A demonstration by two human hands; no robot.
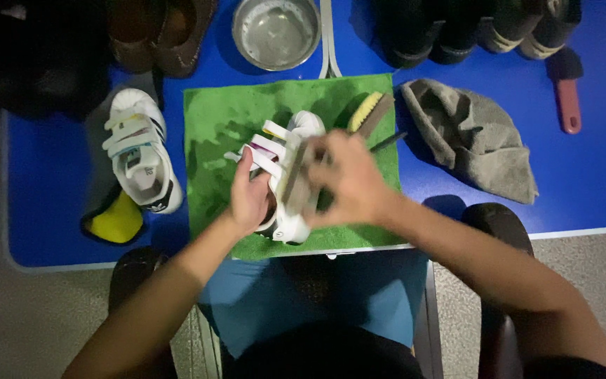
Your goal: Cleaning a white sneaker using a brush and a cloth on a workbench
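The left hand [250, 200] grips the white shoe [290, 175] lying lengthwise on the green towel [212, 133], while the right hand [348, 179], fingers closed, holds a brush [296, 175] along it.

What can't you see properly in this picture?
- Right hand: blurred, so its grip on the brush is unclear.
- Shoe on the green towel: both hands cover its middle; the left hand hides its inside.
- Dark shoes and brown shoes: cut off by the top edge.
- Top left corner: too dark to tell what lies there.
- Bowl: its top rim is cut off.
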